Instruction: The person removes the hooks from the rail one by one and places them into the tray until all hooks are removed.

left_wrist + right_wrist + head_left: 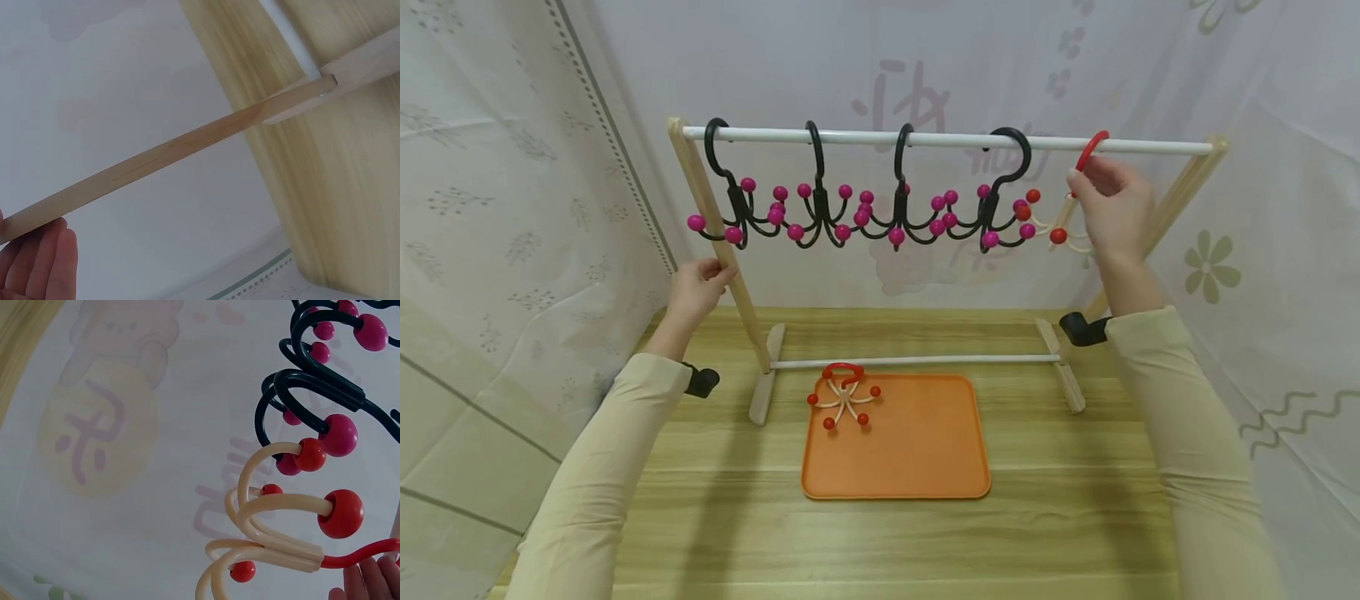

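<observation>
My right hand (pixel 1116 208) pinches the red hook (pixel 1092 150) of a cream multi-arm hanger with red ball tips, at the right part of the white top rod (pixel 955 140). In the right wrist view this hanger (pixel 287 553) has its cream arms beside the black ones, with my fingertips (pixel 375 578) at the red hook. The left hand (pixel 694 292) grips the rack's left wooden post (pixel 741 292), fingers on one side and thumb on the other. Several black hangers (pixel 822 204) with pink balls hang along the rod.
On the wooden table (pixel 880 550) lies an orange tray (pixel 910 458), bearing a second cream hanger (pixel 844 398) with a red hook near its back left corner. A white lower bar (pixel 917 361) joins the rack's feet (pixel 763 398). Patterned curtains stand behind and at both sides.
</observation>
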Available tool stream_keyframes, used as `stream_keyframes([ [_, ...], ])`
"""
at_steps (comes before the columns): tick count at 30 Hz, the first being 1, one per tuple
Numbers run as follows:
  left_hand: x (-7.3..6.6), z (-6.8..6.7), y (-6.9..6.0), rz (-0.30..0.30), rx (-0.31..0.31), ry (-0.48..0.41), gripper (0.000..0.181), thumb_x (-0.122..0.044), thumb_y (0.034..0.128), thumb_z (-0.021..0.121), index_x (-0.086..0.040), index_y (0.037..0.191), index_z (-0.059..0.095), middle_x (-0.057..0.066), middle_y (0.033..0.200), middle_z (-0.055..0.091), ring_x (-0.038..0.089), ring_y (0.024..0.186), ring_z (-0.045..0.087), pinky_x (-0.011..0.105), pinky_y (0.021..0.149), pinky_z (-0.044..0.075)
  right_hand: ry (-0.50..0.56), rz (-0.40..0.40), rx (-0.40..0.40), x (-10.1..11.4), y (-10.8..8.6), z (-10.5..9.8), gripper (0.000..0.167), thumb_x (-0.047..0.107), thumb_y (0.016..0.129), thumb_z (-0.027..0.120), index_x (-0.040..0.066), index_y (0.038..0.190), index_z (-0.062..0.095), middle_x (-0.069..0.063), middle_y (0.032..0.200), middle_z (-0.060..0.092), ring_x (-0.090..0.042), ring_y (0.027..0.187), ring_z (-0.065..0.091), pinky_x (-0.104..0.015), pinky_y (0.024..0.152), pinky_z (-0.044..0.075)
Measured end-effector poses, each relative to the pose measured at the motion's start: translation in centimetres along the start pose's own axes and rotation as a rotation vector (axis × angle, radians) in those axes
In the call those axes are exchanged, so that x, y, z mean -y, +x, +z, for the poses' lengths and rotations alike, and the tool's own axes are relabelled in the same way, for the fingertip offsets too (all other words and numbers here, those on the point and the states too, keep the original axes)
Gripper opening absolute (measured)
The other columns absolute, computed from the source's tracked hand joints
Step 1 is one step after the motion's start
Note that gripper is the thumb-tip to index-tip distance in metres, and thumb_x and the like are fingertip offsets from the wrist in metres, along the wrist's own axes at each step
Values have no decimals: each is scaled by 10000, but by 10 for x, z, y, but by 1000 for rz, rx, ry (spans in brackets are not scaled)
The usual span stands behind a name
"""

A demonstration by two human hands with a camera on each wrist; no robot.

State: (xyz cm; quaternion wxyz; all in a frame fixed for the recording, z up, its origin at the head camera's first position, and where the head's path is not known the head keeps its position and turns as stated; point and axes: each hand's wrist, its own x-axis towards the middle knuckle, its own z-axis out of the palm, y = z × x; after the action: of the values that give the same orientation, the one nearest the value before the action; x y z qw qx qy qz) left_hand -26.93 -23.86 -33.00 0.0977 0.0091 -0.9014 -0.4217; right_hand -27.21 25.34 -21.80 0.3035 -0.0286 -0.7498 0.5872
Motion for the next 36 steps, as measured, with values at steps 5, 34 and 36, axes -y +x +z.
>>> stream_keyframes([
  [5,0,-1,0,-8,2,3,458,-312,916,462,64,1169,524,238,1102,553,355,887,556,395,707,427,15,8,21,1,1,4,304,232,764,696,108,1039,657,-17,965,618,-140,885,531,-224,813,405],
  [34,-1,0,0,10,-12,-2,409,-262,918,472,77,1134,543,243,1066,569,343,865,562,397,716,435,-35,81,14,3,13,-27,302,203,798,657,45,1055,640,-3,825,610,-117,745,578,-180,703,430],
  [36,-1,0,0,10,-12,-2,406,-259,919,471,78,1133,543,245,1065,569,343,866,561,395,713,434,-13,91,19,3,14,-28,291,192,791,665,50,1044,647,-7,824,613,-124,743,587,-171,689,440],
])
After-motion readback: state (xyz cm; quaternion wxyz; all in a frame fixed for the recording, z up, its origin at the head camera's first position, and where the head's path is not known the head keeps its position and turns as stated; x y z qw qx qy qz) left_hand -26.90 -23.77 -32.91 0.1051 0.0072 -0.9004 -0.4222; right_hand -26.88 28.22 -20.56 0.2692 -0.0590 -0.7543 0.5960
